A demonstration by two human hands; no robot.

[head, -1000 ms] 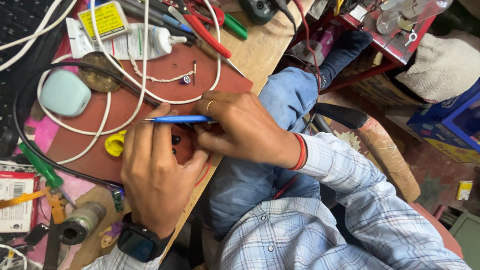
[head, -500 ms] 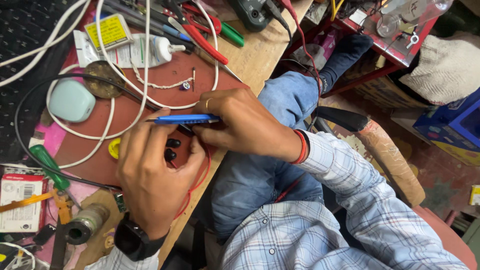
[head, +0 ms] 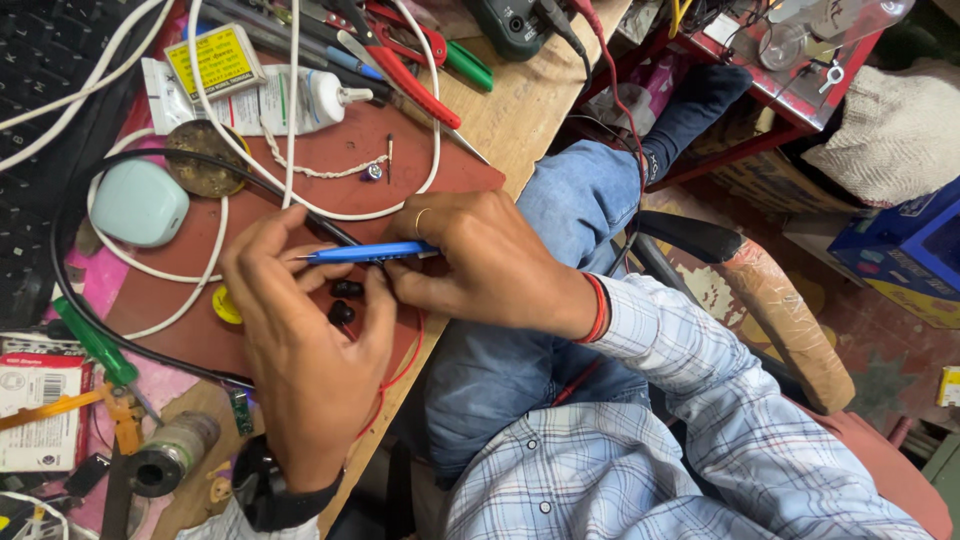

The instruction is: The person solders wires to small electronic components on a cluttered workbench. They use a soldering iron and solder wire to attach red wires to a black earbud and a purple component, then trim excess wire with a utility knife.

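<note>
Right hand fingers pinch blue screwdriver; left hand fingers close near tip, small black earbuds just below. Advice: brace wrists on bench, light pressure.

The left hand covers whatever small part its fingers pinch beside the blue pen. The pen's rear end is buried under the right hand. Above the pen, the keyboard runs off the picture's edge.
</note>
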